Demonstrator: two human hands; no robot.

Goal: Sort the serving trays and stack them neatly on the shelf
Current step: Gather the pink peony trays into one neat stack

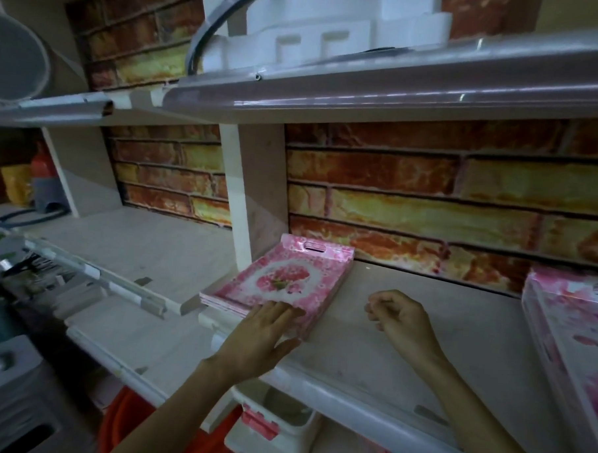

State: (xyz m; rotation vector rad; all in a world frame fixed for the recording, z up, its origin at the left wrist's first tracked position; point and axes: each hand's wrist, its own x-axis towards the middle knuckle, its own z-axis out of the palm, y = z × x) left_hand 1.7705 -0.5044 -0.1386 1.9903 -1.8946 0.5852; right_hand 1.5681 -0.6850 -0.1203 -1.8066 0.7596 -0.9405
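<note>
The pink trays [281, 283] lie stacked mid-frame on the shelf [406, 333] (against the divider). The left hand [262, 331] presses flat on their near edge, fingers straight. The right hand [401, 316] hovers just right of them, its grip loosely curled, holding nothing.

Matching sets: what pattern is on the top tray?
Pink floral, white oval centre; head view shows the top tray.

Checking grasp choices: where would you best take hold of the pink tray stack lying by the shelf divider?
Probably the pink tray stack is best gripped at its near short edge, from the front, where the left hand lies flat. It lies level, its far end with the handle slot against the wall and its left side by the divider.
</note>
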